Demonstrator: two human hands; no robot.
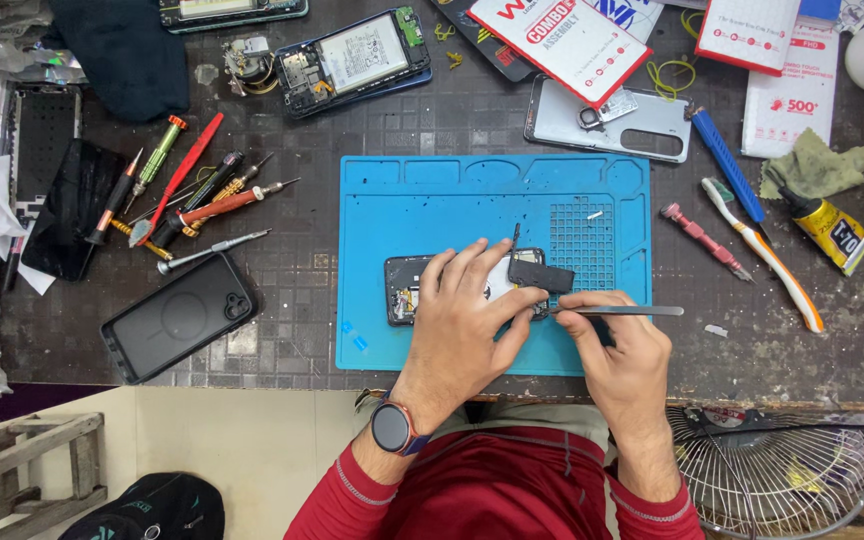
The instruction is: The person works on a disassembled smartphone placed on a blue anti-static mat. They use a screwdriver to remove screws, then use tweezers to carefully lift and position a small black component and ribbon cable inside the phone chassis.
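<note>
An opened phone (404, 288) with its back off lies on the blue repair mat (422, 205) at the middle of the workbench. My left hand (464, 318) rests flat on it and pins it down, fingers spread over its right half. A small black part (542, 275) sits at the phone's right end, just past my fingertips. My right hand (620, 350) grips thin metal tweezers (632, 311); their tip touches the phone's edge under the black part.
Several screwdrivers (202, 205) and a black phone case (180, 316) lie left of the mat. Another opened phone (354, 58), a grey back cover (607, 122), boxes, a toothbrush (767, 255) and a glue tube (827, 225) lie behind and right. A fan (782, 470) stands below the bench edge.
</note>
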